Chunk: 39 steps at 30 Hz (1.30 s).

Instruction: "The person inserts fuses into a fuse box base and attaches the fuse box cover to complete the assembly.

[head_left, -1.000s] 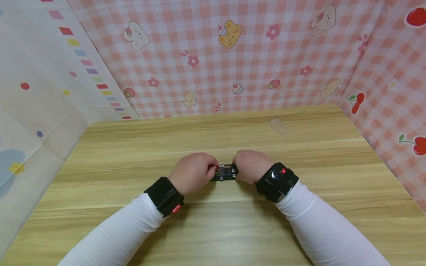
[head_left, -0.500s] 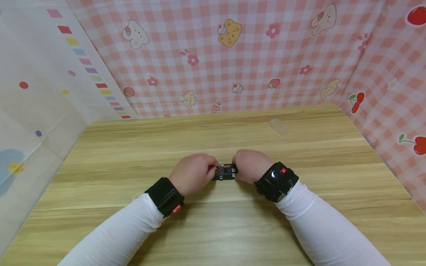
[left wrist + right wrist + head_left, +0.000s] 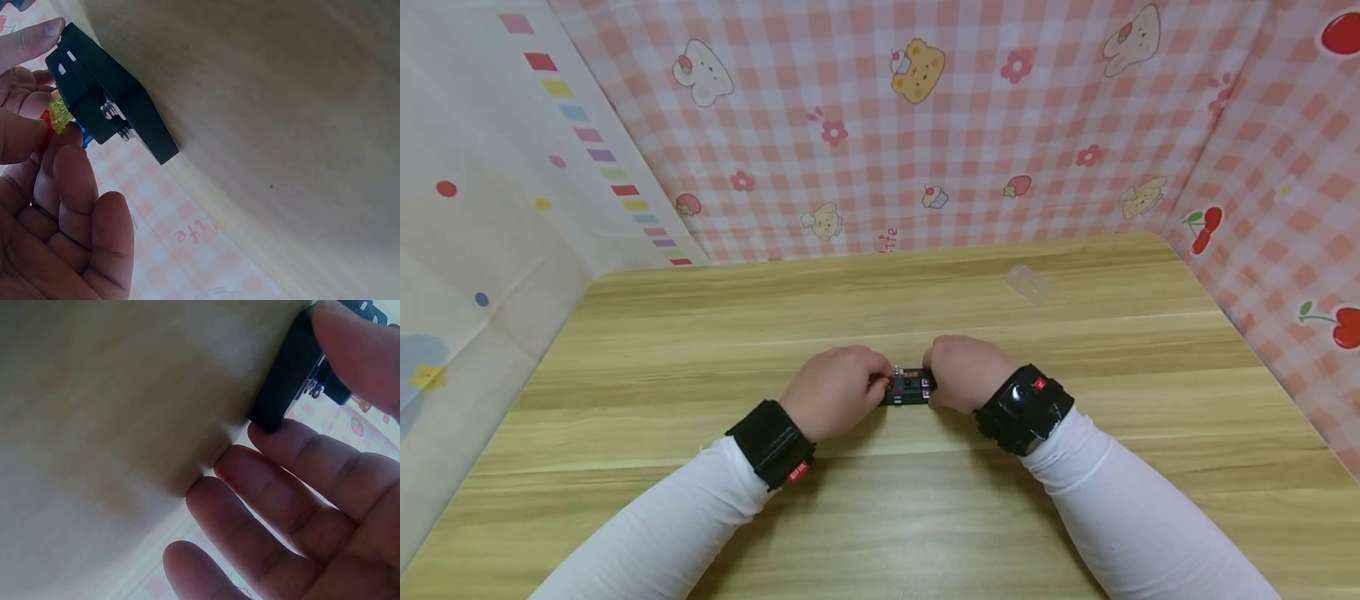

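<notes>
In the head view a small black fuse block (image 3: 910, 386) with metal screw terminals lies on the wooden table between both hands. My left hand (image 3: 835, 390) pinches a red translucent blade fuse (image 3: 46, 120) between thumb and index finger, over the block. Beside it sit a yellow fuse (image 3: 60, 115) and a blue fuse (image 3: 86, 136), partly covered by fingers. My right hand (image 3: 967, 375) grips the block's right end, thumb on the near side and index fingertip on the far side. In the right wrist view its other fingers rest spread near the table.
A clear plastic cover (image 3: 1030, 284) lies toward the back right of the wooden table (image 3: 880, 517). Pink checked cloth (image 3: 850, 92) hangs behind the table and on the right; white dotted cloth (image 3: 497, 233) hangs on the left.
Both hands stay almost in place on the fuse block and the red fuse. The view itself shifts very slightly.
</notes>
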Motion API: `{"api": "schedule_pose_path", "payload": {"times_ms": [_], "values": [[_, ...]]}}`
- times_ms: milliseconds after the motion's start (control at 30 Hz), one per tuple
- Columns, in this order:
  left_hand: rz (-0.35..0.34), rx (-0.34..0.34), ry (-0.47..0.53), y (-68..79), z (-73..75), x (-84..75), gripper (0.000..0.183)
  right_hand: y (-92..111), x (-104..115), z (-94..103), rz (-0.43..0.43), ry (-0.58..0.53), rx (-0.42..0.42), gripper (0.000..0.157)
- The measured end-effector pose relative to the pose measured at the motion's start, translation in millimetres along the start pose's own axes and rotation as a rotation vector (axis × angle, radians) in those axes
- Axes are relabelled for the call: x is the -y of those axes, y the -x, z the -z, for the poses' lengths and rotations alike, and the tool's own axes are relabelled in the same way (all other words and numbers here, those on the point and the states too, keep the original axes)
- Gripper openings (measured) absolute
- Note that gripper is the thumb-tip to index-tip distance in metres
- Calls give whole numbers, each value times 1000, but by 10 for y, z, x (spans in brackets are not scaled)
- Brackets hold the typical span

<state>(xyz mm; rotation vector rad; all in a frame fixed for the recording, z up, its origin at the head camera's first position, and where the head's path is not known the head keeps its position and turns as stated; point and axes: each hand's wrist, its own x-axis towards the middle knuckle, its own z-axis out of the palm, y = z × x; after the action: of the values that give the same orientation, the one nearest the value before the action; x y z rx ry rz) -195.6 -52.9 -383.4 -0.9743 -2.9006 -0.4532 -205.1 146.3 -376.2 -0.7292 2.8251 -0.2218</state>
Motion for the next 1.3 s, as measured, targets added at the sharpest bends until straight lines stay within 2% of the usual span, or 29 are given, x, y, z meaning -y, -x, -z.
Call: {"api": "schedule_pose_path", "payload": {"times_ms": [1300], "values": [[1,18,-30,-19,16,-28,11,9,2,3,19,-6,-18,19]]}}
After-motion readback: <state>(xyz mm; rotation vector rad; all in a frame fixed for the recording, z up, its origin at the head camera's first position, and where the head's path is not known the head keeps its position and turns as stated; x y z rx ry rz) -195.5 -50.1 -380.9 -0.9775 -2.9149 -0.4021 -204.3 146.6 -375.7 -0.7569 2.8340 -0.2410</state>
